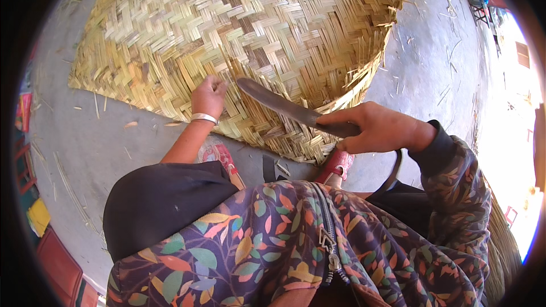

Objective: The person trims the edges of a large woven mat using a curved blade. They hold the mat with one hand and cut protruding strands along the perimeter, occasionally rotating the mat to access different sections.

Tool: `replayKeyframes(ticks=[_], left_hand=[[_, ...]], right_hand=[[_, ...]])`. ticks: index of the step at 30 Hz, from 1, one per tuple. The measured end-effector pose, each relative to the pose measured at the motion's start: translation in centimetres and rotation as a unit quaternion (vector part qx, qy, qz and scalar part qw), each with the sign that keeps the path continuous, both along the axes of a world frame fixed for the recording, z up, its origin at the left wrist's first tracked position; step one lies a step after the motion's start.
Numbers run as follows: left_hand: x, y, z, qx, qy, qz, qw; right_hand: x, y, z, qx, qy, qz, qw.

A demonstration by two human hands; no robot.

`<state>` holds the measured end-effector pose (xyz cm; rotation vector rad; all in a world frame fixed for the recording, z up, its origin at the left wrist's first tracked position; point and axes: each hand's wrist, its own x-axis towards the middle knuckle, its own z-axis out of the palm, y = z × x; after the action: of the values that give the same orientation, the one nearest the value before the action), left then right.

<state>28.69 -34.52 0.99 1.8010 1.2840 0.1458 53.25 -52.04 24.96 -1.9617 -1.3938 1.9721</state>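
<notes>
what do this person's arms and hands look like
The left grip is ungloved, with a silvery bangle at the wrist and a bare forearm. The right grip is ungloved too; its dark sleeve has multicoloured leaf prints and a black cuff.

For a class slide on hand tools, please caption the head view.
Right hand gripping a dark curved tool over a woven mat, left hand curled near the tool's tip.
</notes>
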Motion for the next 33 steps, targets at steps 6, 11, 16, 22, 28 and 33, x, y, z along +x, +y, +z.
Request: replayKeyframes(ticks=[6, 11, 16, 22, 28, 33], left_hand=[[0.2, 0.8, -0.3, -0.46, -0.279, 0.07, 0.84], [0.4, -0.6, -0.4, -0.489, -0.204, 0.084, 0.844], [0.1, -1.9, 0.1, -0.401, -0.157, 0.136, 0.892], [-0.4, -2.5, 0.2, -0.397, -0.185, 0.16, 0.884], [-0.9, -1.8, 0.4, -0.451, -0.228, 0.168, 0.846], [-1.1, -1.2, 0.6, -0.463, -0.234, 0.154, 0.841]], right_hand=[[-0.4, -0.7, -0.5, -0.077, 0.256, -0.227, 0.936], [-3.0, -1.2, -4.1, -0.087, 0.309, -0.24, 0.916], [-3.4, -2.8, -7.5, -0.099, 0.261, -0.26, 0.924], [-3.9, -2.9, -9.7, 0.0, 0.059, -0.159, 0.986], [-4.5, -0.8, -9.5, 0.009, -0.031, -0.058, 0.998], [-3.5, 0.4, -8.5, 0.0, 0.012, -0.071, 0.997]])
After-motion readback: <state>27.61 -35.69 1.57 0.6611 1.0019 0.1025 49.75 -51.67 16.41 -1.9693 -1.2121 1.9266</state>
